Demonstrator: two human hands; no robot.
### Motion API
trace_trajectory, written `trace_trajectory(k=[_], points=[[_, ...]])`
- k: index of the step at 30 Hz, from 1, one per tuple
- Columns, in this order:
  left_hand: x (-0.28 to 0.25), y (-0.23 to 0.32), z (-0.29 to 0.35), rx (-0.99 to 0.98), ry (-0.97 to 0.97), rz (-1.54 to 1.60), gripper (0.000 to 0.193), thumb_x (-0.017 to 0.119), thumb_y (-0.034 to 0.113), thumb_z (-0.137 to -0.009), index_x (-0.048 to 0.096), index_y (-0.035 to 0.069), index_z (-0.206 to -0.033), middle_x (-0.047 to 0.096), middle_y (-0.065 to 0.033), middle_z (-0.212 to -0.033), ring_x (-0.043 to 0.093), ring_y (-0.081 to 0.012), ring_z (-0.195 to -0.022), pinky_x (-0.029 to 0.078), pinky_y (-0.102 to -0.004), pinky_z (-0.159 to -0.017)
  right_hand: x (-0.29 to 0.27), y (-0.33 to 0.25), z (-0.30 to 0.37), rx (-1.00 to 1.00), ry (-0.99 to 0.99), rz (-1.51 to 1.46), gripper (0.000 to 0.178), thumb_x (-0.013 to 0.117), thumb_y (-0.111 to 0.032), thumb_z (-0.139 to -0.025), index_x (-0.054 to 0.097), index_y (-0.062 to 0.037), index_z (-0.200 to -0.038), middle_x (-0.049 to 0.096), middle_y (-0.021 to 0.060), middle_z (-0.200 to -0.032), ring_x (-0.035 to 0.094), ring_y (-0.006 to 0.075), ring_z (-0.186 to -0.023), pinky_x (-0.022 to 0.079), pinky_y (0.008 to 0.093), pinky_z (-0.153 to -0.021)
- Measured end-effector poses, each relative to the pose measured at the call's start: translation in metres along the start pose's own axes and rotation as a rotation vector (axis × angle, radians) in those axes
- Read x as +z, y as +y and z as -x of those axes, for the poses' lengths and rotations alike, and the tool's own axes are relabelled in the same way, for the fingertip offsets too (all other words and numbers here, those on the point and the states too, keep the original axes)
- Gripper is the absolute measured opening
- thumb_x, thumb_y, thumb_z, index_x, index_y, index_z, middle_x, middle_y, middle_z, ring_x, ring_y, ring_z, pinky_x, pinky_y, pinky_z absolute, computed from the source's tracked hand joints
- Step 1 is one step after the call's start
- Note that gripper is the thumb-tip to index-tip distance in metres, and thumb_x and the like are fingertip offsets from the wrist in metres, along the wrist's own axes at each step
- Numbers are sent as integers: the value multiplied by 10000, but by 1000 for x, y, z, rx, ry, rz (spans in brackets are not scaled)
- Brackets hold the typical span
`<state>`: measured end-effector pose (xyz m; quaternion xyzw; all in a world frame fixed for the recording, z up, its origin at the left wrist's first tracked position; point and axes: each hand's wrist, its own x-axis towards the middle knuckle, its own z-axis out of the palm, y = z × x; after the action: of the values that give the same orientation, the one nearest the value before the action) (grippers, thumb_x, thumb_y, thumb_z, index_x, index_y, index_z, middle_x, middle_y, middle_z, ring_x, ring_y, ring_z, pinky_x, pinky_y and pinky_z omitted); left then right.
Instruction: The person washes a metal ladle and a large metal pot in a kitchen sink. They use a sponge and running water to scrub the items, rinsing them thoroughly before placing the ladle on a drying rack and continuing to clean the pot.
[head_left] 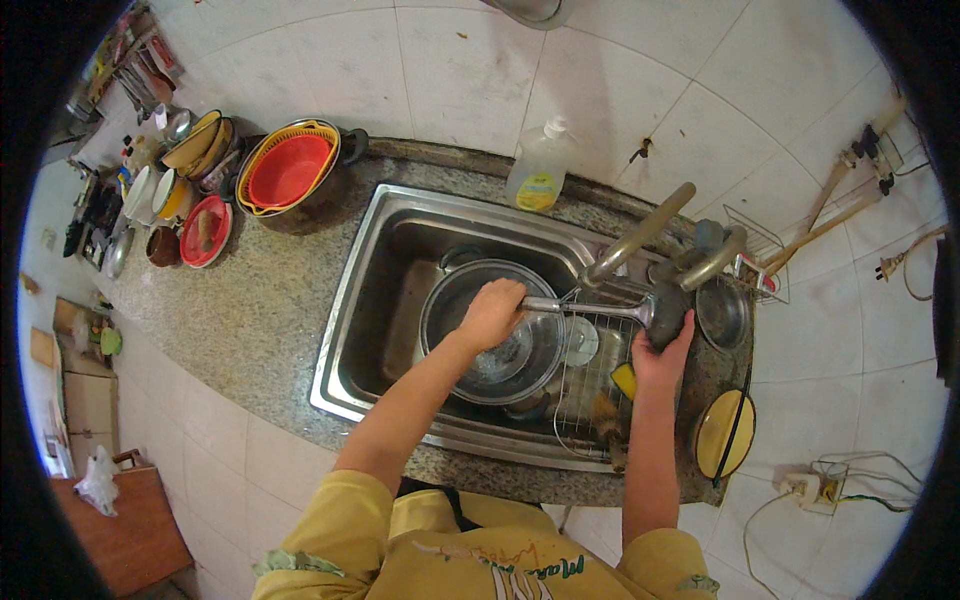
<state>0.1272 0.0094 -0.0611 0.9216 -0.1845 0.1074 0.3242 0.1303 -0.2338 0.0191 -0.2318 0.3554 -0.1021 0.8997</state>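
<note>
While the left hand [490,313] is pressing down inside a large metal pot [495,335] that is sitting in the steel sink [365,300], its fingers are curling closed around something that cannot be made out, probably a scrubber, and the pot is resting low in the basin where water can drain. The right hand [665,350] is clenching the dark grip of a long-handled metal utensil [600,308], which is lying across the sink toward the pot, apparently to keep it steady and within reach. A wire rack [590,375] is spanning the right part of the basin, holding a yellow sponge [624,380] above the wet. The tap [640,235] is angling over the sink, and a clear soap bottle [538,165] is standing behind it against the tiled wall. On the speckled granite tabletop [260,310], an orange basket [290,168] and stacked bowls are crowding the left end. Pale tiles are covering wall and floor; cables are trailing at the right.
</note>
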Motion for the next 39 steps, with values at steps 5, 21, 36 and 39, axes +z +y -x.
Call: trace_trajectory(k=[5, 21, 36, 39], points=[[-4, 24, -15, 27, 71, 14, 202, 598, 73, -638, 490, 41, -806, 544, -133, -770, 530, -329, -749, 411, -413, -650, 10, 13, 8, -3, -92, -105, 278, 627, -334, -748, 538, -146, -931, 563, -26, -925, 539, 138, -798, 435, 290, -632], [-7, 27, -20, -29, -60, 7, 173, 591, 146, -682, 476, 68, -785, 570, -130, -727, 562, -320, -721, 436, -427, -600, 19, 23, 10, 100, -113, -69, 210, 583, -256, -792, 573, -99, -930, 614, 8, -917, 591, 153, -812, 488, 303, -712], [-21, 37, -8, -148, 43, 101, 243, 612, 157, -675, 517, 35, -864, 559, -160, -687, 554, -326, -655, 427, -410, -572, 22, 89, 33, 281, -280, 172, 405, 567, -381, -796, 496, -81, -1058, 556, 30, -1035, 535, 175, -936, 432, 333, -836], [-33, 32, 2, -267, -7, 236, 267, 640, 245, -693, 552, 32, -827, 548, -161, -660, 546, -317, -626, 416, -384, -546, 28, 86, 22, 342, -380, 160, 434, 551, -426, -793, 494, -89, -1059, 549, 28, -1039, 527, 182, -951, 418, 341, -852]])
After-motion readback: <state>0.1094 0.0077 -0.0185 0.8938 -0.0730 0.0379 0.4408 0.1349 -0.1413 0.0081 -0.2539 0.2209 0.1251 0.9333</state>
